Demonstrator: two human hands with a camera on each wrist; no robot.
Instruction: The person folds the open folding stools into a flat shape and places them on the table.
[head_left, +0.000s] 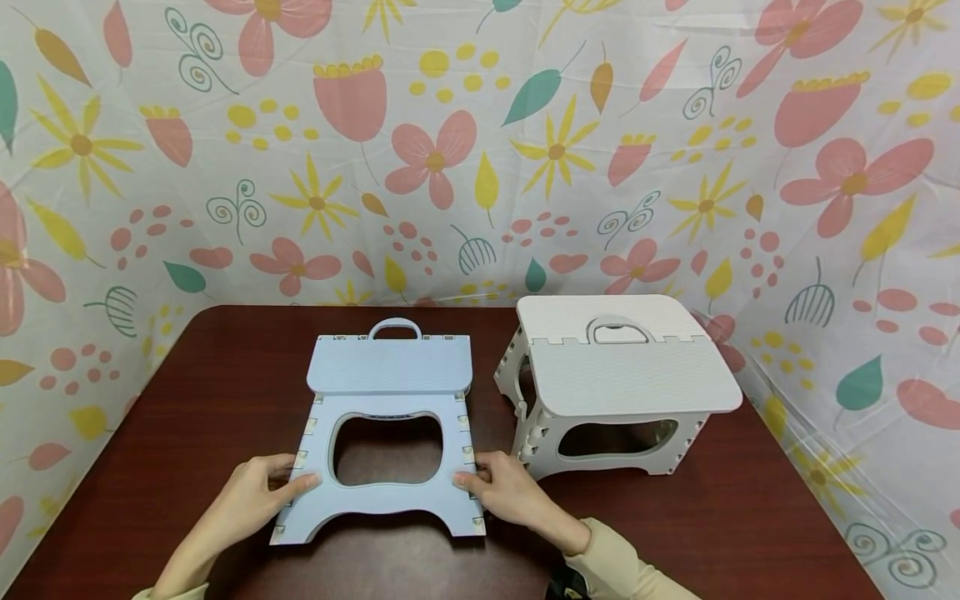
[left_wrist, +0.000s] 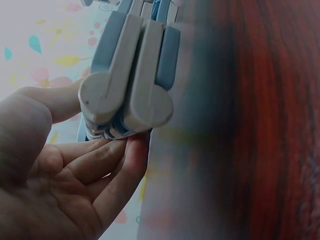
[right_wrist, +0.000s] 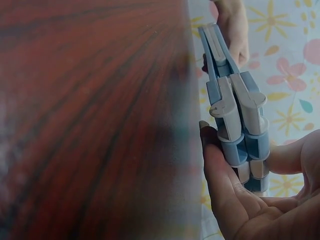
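A light-blue folding step stool (head_left: 390, 367), folded flat, lies toward the left of the table in the head view, its carry handle at the far end. My left hand (head_left: 251, 496) grips its left edge, thumb on top and fingers underneath. On the opposite edge, my right hand (head_left: 510, 490) holds it the same way. The left wrist view shows the stool's layered side (left_wrist: 120, 75) end-on between thumb and fingers. Its white and blue hinge pieces (right_wrist: 245, 115) fill the right hand's grasp in the right wrist view.
A white folding step stool (head_left: 630, 375) stands unfolded on its legs to the right, close by my right hand. Both stools are on a dark reddish-brown table (head_left: 210, 400). Behind and beside it hangs a flower-print cloth (head_left: 480, 167).
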